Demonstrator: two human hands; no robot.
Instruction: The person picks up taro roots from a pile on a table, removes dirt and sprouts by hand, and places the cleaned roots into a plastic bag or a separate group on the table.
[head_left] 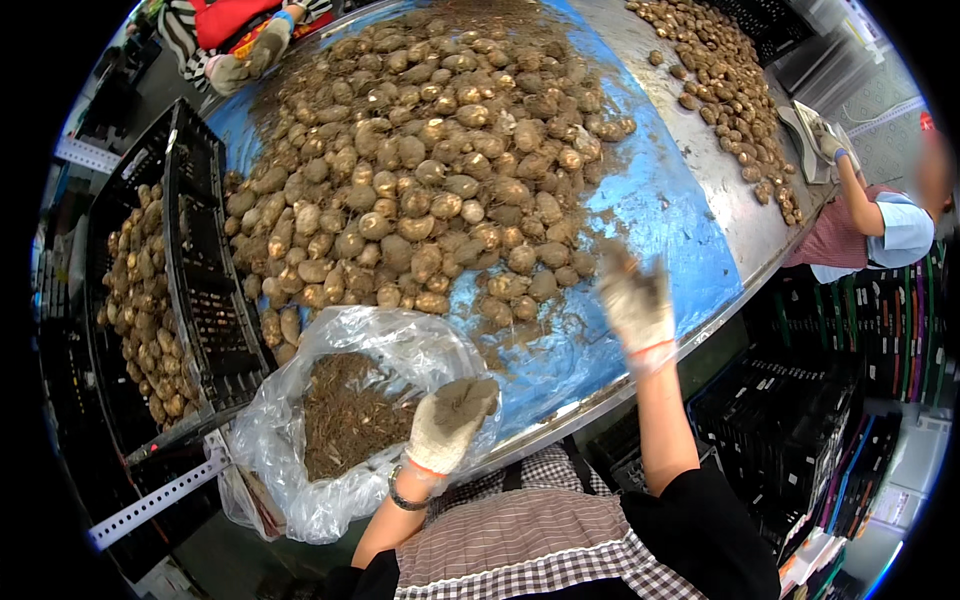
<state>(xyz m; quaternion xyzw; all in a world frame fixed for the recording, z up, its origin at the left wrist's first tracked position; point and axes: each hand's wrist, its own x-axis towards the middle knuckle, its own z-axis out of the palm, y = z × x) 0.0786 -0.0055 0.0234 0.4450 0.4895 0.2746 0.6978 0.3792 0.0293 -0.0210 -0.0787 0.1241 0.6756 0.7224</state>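
Observation:
My left hand (449, 428), in a dirt-stained white glove, is closed at the right rim of a clear plastic bag (412, 345). Dark soil and root scraps (345, 415) fill the inside of this bag. Over the blue sheet (690, 240) is my gloved right hand (636, 300), blurred by motion, its fingers apart and no object visible in them. A big heap of small, hairy brown taro roots (420, 180) covers the sheet ahead of both hands. Nearest to my right hand are several taros (520, 285) at the heap's front edge, with loose dirt around them.
At the left, a black crate (195, 250) holds more taros (145, 310). Another person's gloved hands (262, 52) are at the far left. To the right, a person (865, 220) works beside a second taro pile (725, 90) on the metal table (680, 120). Black crates (780, 410) are stacked lower right.

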